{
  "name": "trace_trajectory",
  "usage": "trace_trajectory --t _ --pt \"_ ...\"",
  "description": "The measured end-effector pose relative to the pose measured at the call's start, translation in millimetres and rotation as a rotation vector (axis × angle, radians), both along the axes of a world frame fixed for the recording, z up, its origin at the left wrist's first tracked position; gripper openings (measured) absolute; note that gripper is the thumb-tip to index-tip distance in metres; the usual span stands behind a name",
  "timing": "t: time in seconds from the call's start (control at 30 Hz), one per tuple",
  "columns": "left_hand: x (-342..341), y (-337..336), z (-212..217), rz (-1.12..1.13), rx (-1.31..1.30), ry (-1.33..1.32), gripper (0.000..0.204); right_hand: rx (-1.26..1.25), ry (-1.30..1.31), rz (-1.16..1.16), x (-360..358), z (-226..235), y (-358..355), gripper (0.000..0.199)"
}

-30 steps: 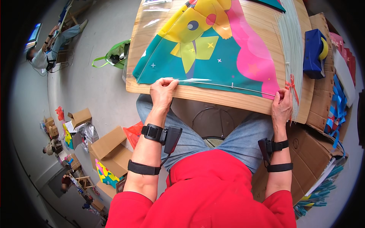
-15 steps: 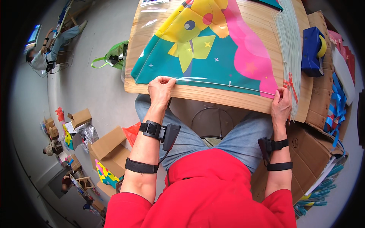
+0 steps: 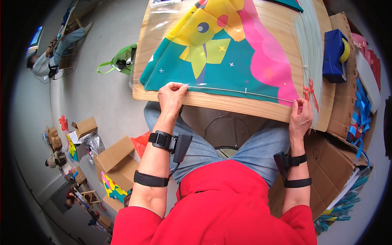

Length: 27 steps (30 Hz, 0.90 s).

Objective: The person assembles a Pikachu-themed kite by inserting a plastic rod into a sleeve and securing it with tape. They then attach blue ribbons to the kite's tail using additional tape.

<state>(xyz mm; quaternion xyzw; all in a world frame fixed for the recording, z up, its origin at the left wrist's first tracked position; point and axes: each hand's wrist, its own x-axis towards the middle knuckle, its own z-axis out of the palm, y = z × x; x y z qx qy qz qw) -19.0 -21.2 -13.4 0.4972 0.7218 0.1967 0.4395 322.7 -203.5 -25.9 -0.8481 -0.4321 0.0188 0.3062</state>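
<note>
A triangular kite (image 3: 241, 69) in teal, yellow and pink, printed with a cartoon figure, lies over the near part of the wooden table. A thin white rod (image 3: 228, 89) runs along its near edge, with a small white clip partway. My left hand (image 3: 170, 98) is closed in a pinch on the rod near its left end, right at the table's edge. At the kite's pink right corner, my right hand (image 3: 300, 118) pinches the rod's other end and the fabric. The fingertips hide exactly how the two meet there.
Long thin white rods (image 3: 308, 53), tied with red ribbon, line the right side of the table (image 3: 155, 96). Beyond them stands a blue tape dispenser (image 3: 335, 57). Cardboard boxes (image 3: 326, 163) flank me. A green bag (image 3: 120, 61) sits left; other people are farther off.
My right hand has shifted slightly toward me, its fingers regripping at the kite's corner. My left hand stays in its pinch at nearly the same spot.
</note>
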Motion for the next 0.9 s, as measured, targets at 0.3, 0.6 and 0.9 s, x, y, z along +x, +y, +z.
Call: trace_trajectory --t 0.3,0.6,0.9 --pt "-1 0 -1 -0.01 0.012 -0.017 0.016 -0.052 0.249 -0.136 14 -9 -3 0.013" --pt "1 0 -3 -0.023 0.019 0.029 0.016 -0.124 0.309 -0.171 26 -12 0 0.013" --pt "2 -3 -5 -0.012 0.034 0.052 0.016 -0.119 0.322 -0.172 23 -10 1 0.013"
